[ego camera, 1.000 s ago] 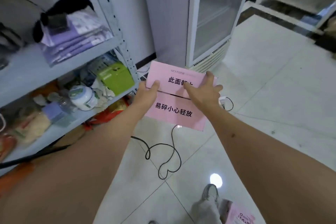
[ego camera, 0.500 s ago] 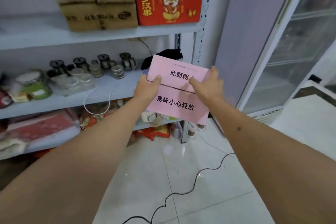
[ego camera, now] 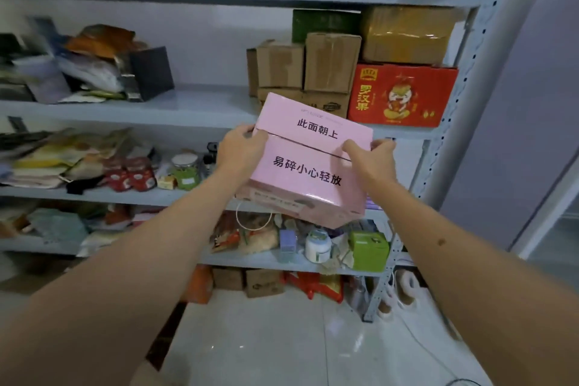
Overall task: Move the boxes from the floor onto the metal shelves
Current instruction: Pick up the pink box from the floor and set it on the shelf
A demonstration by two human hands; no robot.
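Here both arms reach forward and slightly up, elbows nearly straight, carrying a pink box (ego camera: pixel 308 163) between them in front of the metal shelves (ego camera: pixel 200 106). The left hand (ego camera: pixel 241 150) grips the box's left edge, thumb laid over the top face beside the lid seam and fingers wrapped down the side. The right hand (ego camera: pixel 372 160) grips the right edge the same way, thumb on top near the seam. The box is off the floor, tilted with its far edge higher, level with the shelf that carries brown cartons (ego camera: pixel 307 66) and a red carton (ego camera: pixel 402 95).
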